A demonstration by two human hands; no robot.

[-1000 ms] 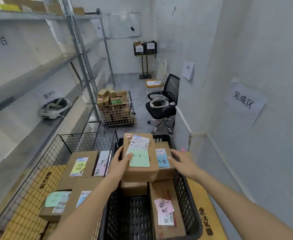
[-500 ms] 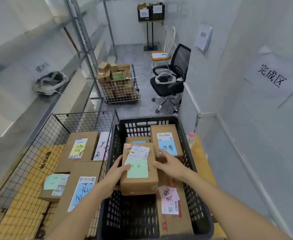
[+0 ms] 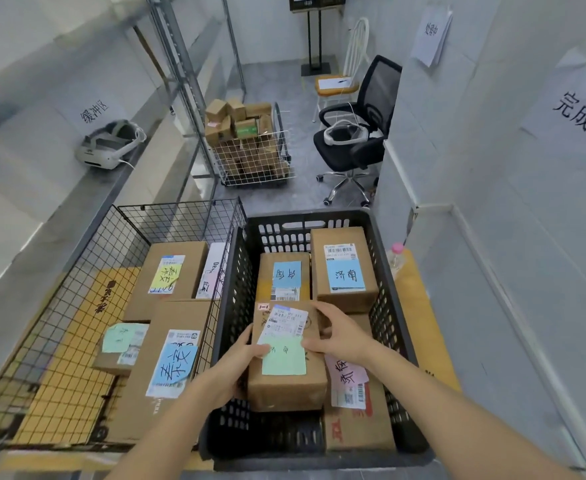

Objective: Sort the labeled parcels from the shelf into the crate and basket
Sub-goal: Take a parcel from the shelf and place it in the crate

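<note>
If the green-labelled brown cardboard parcel [image 3: 286,358], gripped by left hand [image 3: 230,367] and right hand [image 3: 340,336], is released tilted, the pink-labelled parcel [image 3: 352,403] at four o'clock may be struck.

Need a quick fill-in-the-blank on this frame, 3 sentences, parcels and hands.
1. Both hands, left hand and right hand, hold a parcel with a ____ note.
2. That parcel is inside the black ____.
3. The parcel at the crate's far right corner bears a ____ note.

Missing words: green; crate; blue
</note>
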